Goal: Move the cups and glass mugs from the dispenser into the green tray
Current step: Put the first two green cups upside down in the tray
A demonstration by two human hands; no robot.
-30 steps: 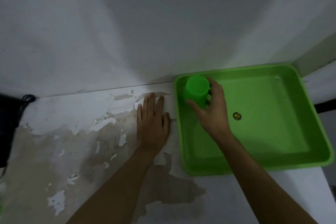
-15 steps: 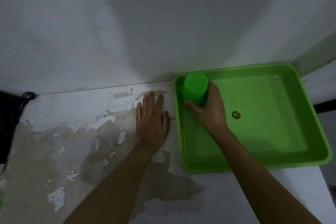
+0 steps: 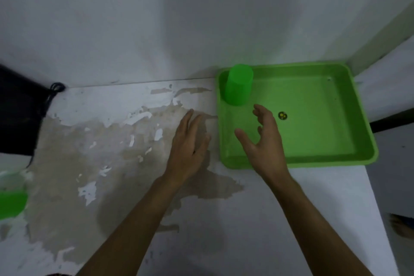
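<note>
A green plastic cup (image 3: 238, 85) stands upside down in the far left corner of the green tray (image 3: 324, 159). My right hand (image 3: 262, 141) hovers over the tray's near left part, fingers spread, holding nothing, a short way in front of the cup. My left hand (image 3: 189, 145) is flat and open over the worn tabletop just left of the tray. At the far left edge a blurred green object (image 3: 11, 201) shows; whether it is a cup or part of the dispenser I cannot tell.
The tray sits against a white wall (image 3: 201, 18) at the table's right end. A small round sticker (image 3: 282, 115) marks the tray floor. A black object with a cord (image 3: 20, 114) stands at the left. The tabletop (image 3: 89, 152) has peeled paint.
My right hand let go of the green cup and drew back toward me. The cup stays upside down in the tray corner. My left hand lifted slightly.
</note>
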